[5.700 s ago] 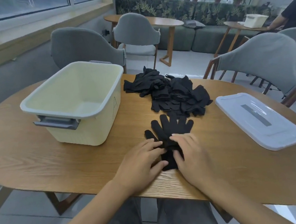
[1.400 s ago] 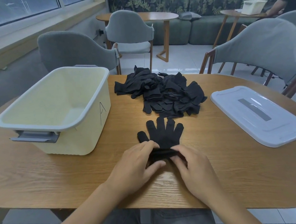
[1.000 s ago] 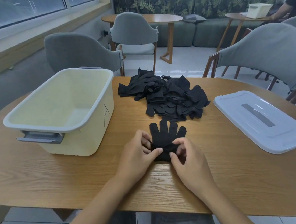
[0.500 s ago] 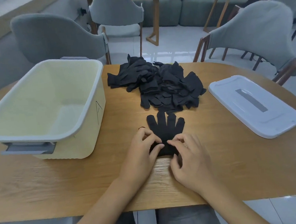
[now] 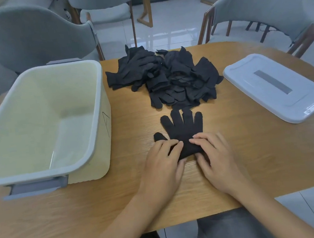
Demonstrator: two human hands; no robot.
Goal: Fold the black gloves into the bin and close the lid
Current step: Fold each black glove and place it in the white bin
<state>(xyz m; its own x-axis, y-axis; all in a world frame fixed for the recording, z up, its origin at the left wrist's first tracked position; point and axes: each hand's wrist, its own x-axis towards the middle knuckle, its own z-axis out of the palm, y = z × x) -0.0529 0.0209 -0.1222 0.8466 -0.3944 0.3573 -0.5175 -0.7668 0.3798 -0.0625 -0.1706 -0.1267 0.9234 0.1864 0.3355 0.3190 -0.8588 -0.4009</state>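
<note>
My left hand (image 5: 163, 161) and right hand (image 5: 215, 156) pinch the cuff of one glove (image 5: 182, 129) near the table's (image 5: 253, 157) front edge. The bin (image 5: 93, 114) holds nothing, its lid (image 5: 276, 87) off; the glove pile (image 5: 167, 79) waits.

L hand (image 5: 161, 162) & R hand (image 5: 215, 156) side by side, fingers curled.

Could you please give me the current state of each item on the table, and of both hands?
bin: open, nothing inside.
lid: off, lying flat on the table, right of the pile.
glove: flat, fingers spread, cuff end rolled up.
glove pile: loose heap, unfolded.
left hand: fingers curled, gripping the rolled cuff.
right hand: fingers curled, gripping the rolled cuff.
</note>
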